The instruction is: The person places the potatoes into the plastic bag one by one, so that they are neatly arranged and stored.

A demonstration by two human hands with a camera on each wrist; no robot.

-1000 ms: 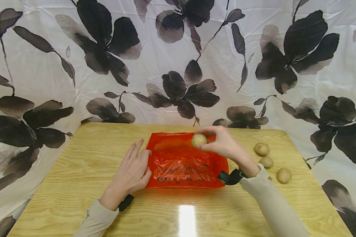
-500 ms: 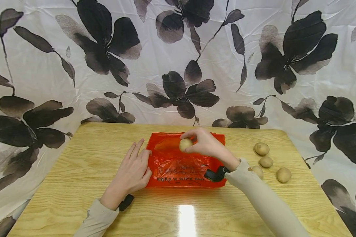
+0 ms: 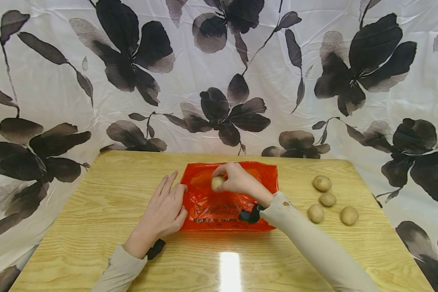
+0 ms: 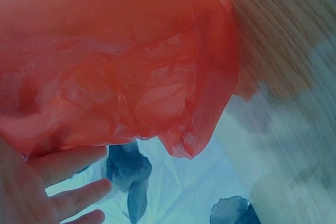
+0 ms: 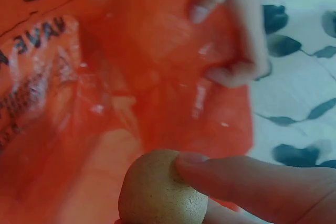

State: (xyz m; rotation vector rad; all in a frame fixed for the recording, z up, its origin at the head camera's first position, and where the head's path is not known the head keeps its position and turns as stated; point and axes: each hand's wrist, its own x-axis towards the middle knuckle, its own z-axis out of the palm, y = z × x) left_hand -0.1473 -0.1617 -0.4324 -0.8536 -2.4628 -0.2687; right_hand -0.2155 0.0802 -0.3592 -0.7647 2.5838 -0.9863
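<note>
A red plastic bag (image 3: pixel 211 202) with dark printing lies on the table with its mouth spread. My left hand (image 3: pixel 163 211) holds the bag's left edge; in the right wrist view its thumb and index finger (image 5: pixel 244 35) hook over the rim, while the left wrist view shows its other fingers (image 4: pixel 79 200) stretched outside the bag. Over the bag's opening, my right hand (image 3: pixel 239 180) pinches a round tan potato (image 3: pixel 217 184) between thumb and fingers. Up close in the right wrist view, the thumb presses the potato's side. What lies deep inside the bag is hidden.
Several loose potatoes (image 3: pixel 327 199) sit on the wooden table (image 3: pixel 95 202), right of the bag. A white cloth with dark flowers (image 3: pixel 190 81) hangs behind the table's far edge. Each wrist wears a black camera strap (image 3: pixel 251 215).
My right hand has carried the potato leftward and slightly lower over the bag. Another loose potato, hidden earlier behind the right arm, has come into view. The left hand stays put.
</note>
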